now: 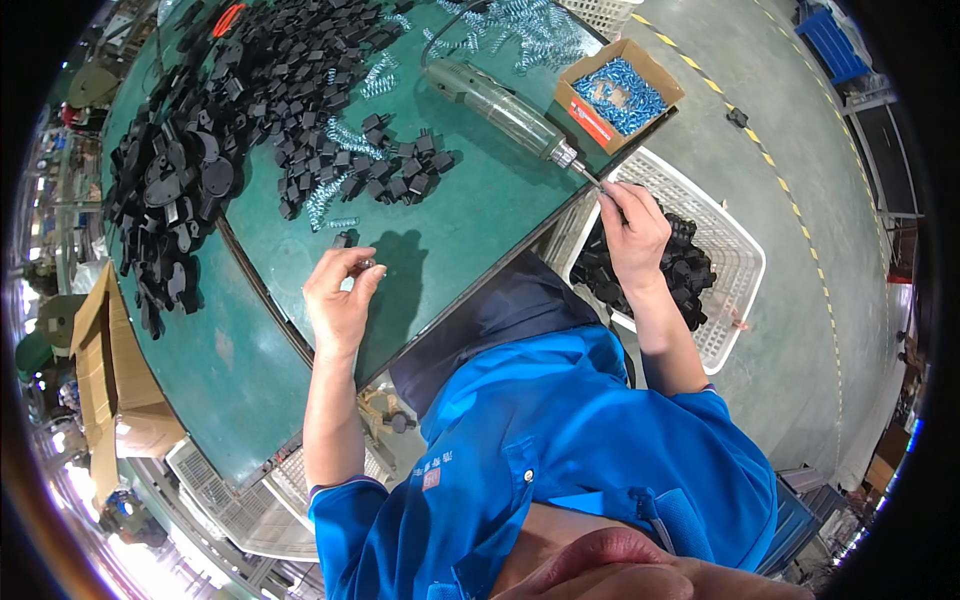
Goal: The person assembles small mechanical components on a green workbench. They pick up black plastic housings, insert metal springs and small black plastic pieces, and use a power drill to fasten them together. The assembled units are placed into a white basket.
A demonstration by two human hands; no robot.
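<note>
My left hand (340, 295) is over the green table, thumb and fingers closed round a small shiny piece too small to name. A small black block (345, 239) shows just beyond those fingertips. At the table's right edge my right hand (637, 228) pinches at the bit tip of an electric screwdriver (500, 108); what sits between its fingers is mostly hidden. The screwdriver lies on the table, bit pointing toward that hand. Beside the bit stands an open cardboard box (668, 93) of bluish screws (620, 92).
Black blocks (300, 90) and flat black parts (170, 180) are heaped at the far left, with springs (350, 138) among them. More springs (530, 30) lie at the back. A white basket (748, 250) of black parts stands right of the table (470, 200). Cardboard (110, 370) stands left.
</note>
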